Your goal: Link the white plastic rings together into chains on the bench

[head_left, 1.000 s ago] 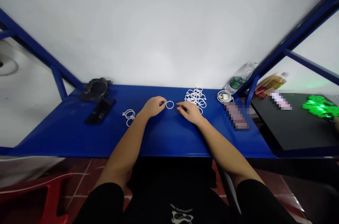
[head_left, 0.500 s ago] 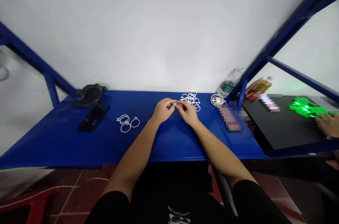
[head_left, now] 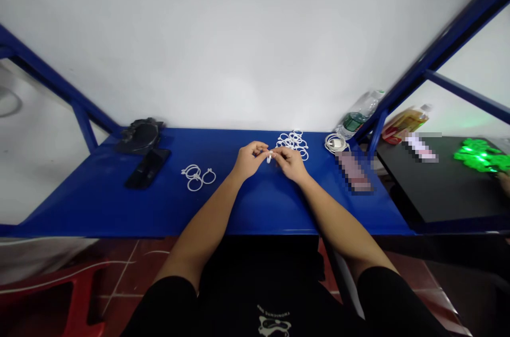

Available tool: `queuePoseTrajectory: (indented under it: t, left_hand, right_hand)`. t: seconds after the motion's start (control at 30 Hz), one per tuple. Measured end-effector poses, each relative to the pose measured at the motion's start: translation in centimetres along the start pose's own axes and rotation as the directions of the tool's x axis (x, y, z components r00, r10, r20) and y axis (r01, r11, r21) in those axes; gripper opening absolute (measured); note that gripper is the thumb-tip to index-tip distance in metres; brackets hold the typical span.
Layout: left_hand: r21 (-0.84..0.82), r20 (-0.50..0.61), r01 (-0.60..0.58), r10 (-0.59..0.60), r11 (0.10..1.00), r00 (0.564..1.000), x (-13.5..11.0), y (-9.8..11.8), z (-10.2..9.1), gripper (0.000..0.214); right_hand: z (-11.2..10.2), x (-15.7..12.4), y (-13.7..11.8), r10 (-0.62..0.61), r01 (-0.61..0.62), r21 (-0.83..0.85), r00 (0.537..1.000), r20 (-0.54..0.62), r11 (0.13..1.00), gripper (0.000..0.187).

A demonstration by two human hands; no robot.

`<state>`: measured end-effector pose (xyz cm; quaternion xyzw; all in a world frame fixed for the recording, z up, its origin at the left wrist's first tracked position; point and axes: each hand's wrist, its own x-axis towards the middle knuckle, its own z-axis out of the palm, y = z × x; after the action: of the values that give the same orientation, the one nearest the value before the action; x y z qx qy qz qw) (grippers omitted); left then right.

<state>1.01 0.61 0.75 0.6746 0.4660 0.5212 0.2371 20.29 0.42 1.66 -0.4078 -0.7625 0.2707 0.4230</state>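
Between the fingertips of both hands is a small white plastic ring (head_left: 269,158), seen nearly edge-on and partly hidden by the fingers. My left hand (head_left: 250,160) pinches it from the left, with thumb and index finger closed. From the right, my right hand (head_left: 291,163) grips the same piece, its fingers bent together. Just behind the right hand lies a pile of white rings (head_left: 294,140), partly covered by that hand. A smaller group of white rings with little tabs (head_left: 195,177) lies to the left of my left forearm.
On the blue table (head_left: 255,204), a black phone (head_left: 147,168) and a dark bundle (head_left: 141,136) lie left. A coiled white cable (head_left: 337,143), blurred-out pink object (head_left: 354,171) and water bottle (head_left: 358,116) are right. Green lights (head_left: 482,156) glow on the neighbouring black table (head_left: 430,191) near another person's hand.
The view has shifted slightly. The white piece between my fingertips has turned and now shows more, hanging below the fingers. Both ring groups look unchanged. The other person's hand has moved mostly out of view.
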Motion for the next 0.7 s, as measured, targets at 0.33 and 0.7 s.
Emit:
queuePoseTrajectory:
  t: [0.33, 0.7]
  left_hand:
    - [0.774, 0.004, 0.252, -0.403, 0.580, 0.915, 1.0, -1.1, -9.5, 0.039]
    - [0.750, 0.269, 0.289, -0.674, 0.595, 0.689, 0.8, -3.1, -11.7, 0.043]
  right_hand:
    - [-3.5, 1.1, 2.0, -0.029, -0.151, -0.359, 0.892, -0.450, 0.921, 0.032]
    - [-1.0, 0.3, 1.2, -0.115, 0.043, -0.328, 0.972, -0.203, 0.944, 0.023]
